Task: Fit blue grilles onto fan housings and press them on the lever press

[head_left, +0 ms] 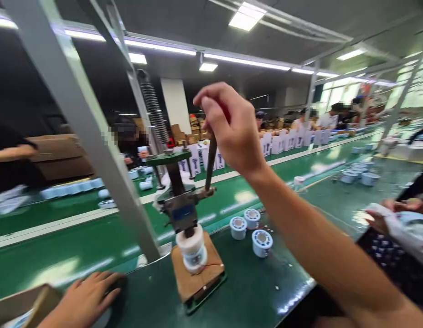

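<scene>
Bright white light comes from the ceiling panels (247,16) and the long tube lights (160,47) above me; both are blown out. The green belt (78,246) throws back pale glare patches, and the table edge (296,300) shines too. My right hand (232,132) looks fairly sharp, my left hand (83,300) softer and shaded. The far left is dark and smeared by motion. Straight frame bars (78,114) lean and stretch toward the edges.
</scene>
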Demonstrator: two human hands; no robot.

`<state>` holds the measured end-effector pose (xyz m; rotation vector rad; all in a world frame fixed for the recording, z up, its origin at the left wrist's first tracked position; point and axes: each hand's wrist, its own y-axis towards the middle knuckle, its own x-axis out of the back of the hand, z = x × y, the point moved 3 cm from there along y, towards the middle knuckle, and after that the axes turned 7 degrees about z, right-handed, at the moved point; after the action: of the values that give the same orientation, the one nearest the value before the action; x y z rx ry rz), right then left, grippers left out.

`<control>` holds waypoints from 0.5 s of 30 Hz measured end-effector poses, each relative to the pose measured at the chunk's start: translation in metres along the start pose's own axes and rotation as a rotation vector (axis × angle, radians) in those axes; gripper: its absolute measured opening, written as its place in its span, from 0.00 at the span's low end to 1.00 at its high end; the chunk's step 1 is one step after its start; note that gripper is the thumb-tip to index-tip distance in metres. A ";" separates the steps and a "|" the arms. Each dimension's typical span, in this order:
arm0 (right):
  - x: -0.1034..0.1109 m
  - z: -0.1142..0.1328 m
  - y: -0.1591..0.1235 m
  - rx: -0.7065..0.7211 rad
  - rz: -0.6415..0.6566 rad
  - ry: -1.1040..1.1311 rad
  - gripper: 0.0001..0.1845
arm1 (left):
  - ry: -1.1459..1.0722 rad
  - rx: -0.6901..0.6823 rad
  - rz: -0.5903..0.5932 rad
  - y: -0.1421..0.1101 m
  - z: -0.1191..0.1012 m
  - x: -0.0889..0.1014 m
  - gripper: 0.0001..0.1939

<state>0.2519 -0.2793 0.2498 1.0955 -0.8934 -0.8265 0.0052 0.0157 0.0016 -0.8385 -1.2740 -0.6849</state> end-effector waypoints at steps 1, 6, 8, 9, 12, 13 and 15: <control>-0.011 -0.016 0.024 -0.026 0.040 0.009 0.12 | 0.031 0.020 0.032 -0.012 0.006 -0.001 0.23; -0.047 -0.043 -0.023 -0.138 -0.050 0.155 0.22 | 0.061 0.017 0.058 -0.024 -0.002 -0.003 0.24; -0.062 -0.034 -0.112 -0.284 -0.206 0.198 0.27 | 0.053 0.025 0.045 -0.022 -0.004 -0.005 0.22; -0.074 -0.031 -0.159 -0.385 -0.192 0.166 0.30 | 0.048 0.027 0.042 -0.022 -0.004 -0.007 0.22; -0.119 -0.024 -0.264 -0.656 0.123 0.200 0.43 | 0.036 0.017 0.045 -0.024 -0.003 -0.009 0.23; -0.131 -0.023 -0.282 -0.700 0.196 0.216 0.44 | 0.033 0.007 0.046 -0.024 -0.003 -0.009 0.23; -0.146 -0.023 -0.292 -0.741 0.235 0.201 0.41 | 0.028 -0.007 0.007 -0.023 -0.001 -0.008 0.23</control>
<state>0.1791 -0.2138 -0.0627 0.4034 -0.4635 -0.7429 -0.0144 0.0027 -0.0028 -0.8359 -1.2438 -0.6942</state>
